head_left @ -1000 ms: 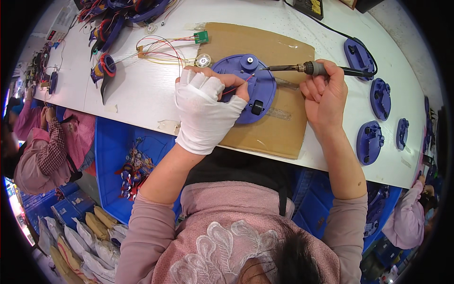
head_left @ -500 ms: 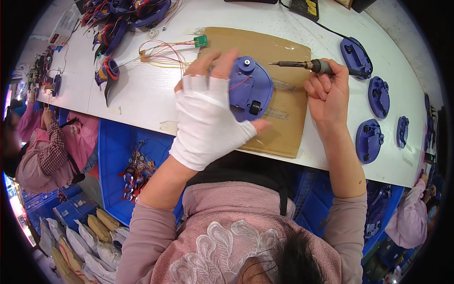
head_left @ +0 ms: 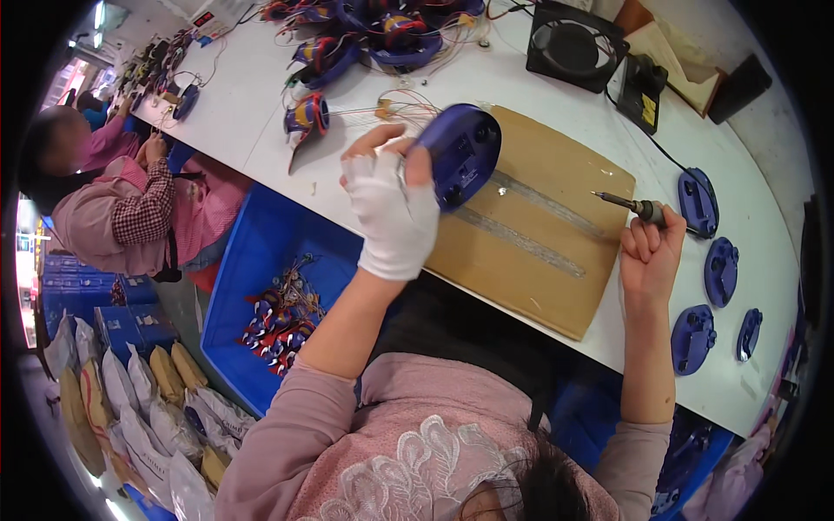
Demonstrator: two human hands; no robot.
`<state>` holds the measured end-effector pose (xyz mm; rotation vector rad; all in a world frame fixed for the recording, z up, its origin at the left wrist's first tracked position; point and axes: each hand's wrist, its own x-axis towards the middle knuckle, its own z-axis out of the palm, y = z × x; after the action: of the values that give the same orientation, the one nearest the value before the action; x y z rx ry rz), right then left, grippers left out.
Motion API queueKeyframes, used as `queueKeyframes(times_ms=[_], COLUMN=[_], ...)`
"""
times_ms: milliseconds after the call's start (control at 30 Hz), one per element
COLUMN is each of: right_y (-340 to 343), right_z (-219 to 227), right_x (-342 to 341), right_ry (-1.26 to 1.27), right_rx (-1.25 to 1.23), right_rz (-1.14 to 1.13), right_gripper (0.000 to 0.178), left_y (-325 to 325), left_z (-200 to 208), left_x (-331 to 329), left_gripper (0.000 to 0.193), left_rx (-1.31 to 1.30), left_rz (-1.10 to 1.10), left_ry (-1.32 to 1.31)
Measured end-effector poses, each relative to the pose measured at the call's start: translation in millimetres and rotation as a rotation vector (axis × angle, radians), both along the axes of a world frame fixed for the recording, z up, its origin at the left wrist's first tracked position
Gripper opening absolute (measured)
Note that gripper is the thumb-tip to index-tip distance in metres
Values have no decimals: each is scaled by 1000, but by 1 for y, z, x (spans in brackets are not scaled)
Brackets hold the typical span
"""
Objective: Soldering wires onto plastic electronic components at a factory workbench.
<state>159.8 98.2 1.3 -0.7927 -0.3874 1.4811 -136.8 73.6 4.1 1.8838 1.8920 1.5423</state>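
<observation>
In a white fingerless glove, my left hand [head_left: 395,217] grips a blue-purple plastic base [head_left: 459,161] with small black wheels. The base is tilted up above the left part of a brown cardboard sheet [head_left: 521,269]. Thin wires [head_left: 404,106] show behind that hand; whether they join the base is hidden. On the right, my bare right hand [head_left: 651,256] is closed around the handle of a soldering iron [head_left: 645,209]. Its tip points left over the cardboard's right side, apart from the base. A blue, orange and black part [head_left: 307,117] lies left of my left hand.
Several similar bases [head_left: 721,271] lie along the table's right side. Wired assemblies [head_left: 391,39] are heaped at the back. A black fan [head_left: 576,45] and iron stand [head_left: 641,94] sit back right. A blue bin [head_left: 233,304] hangs below the left edge. Another person [head_left: 130,204] works at left.
My left hand has lifted the base off the cardboard and tilted it up. The soldering iron stays in my right hand. The view has turned and shifted, showing more of the table's back.
</observation>
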Motion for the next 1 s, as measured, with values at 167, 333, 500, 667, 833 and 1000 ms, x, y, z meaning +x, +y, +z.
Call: queueKeyframes(times_ms=[167, 333, 500, 667, 833, 1000], right_y=[1, 1, 1, 2, 1, 0], right_z=[-1, -2, 2, -1, 0, 1], right_x=[-2, -2, -7, -3, -5, -3], right_ry=[2, 14, 20, -3, 18, 32], right_rx=[-12, -25, -29, -27, -35, -45], right_rz=[-17, -28, -19, -29, -20, -20], right_gripper=[19, 18, 17, 17, 17, 18], left_y=[17, 45, 69, 45, 14, 7], left_z=[-15, -15, -22, 4, 16, 11], left_x=[-47, -77, -134, -62, -3, -26], left_gripper=[38, 50, 59, 60, 68, 74], left_rx=[-304, 72, -117, -27, -130, -197], left_rz=[284, 677, 640, 242, 135, 197], left_ry=[335, 401, 170, 125, 332, 424])
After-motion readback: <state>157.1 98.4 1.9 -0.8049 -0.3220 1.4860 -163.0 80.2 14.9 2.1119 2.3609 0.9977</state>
